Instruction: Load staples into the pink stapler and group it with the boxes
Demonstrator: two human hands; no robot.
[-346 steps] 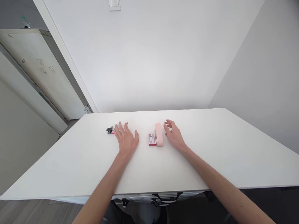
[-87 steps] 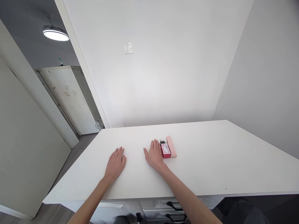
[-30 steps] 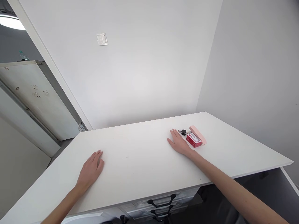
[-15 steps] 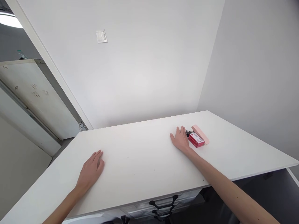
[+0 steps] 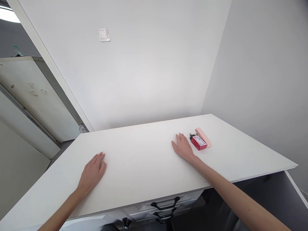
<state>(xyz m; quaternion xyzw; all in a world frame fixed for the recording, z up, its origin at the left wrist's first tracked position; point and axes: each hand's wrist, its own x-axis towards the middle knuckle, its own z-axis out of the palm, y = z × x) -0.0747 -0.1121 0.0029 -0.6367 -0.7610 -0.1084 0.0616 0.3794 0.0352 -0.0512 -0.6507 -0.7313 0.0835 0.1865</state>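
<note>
My left hand point(image 5: 92, 171) lies flat on the white table point(image 5: 144, 163) at the left, fingers stretched out, holding nothing. Fingers spread and palm down, my right hand point(image 5: 183, 148) rests on the table at centre right. Just right of it lies a small red box point(image 5: 199, 142), not touched by the fingers. A pink stapler point(image 5: 203, 137) lies along the box's far side. A small black clip point(image 5: 192, 135) peeks out behind the box.
White walls meet in a corner behind the table; a light switch point(image 5: 104, 34) sits high on the back wall. Drawers with black handles point(image 5: 165, 205) are under the table's front edge. An open doorway and a white cabinet point(image 5: 36, 96) are at the left.
My right hand drew back a little to the left, away from the red box and clip. The left hand stayed flat. The view shifted slightly.
</note>
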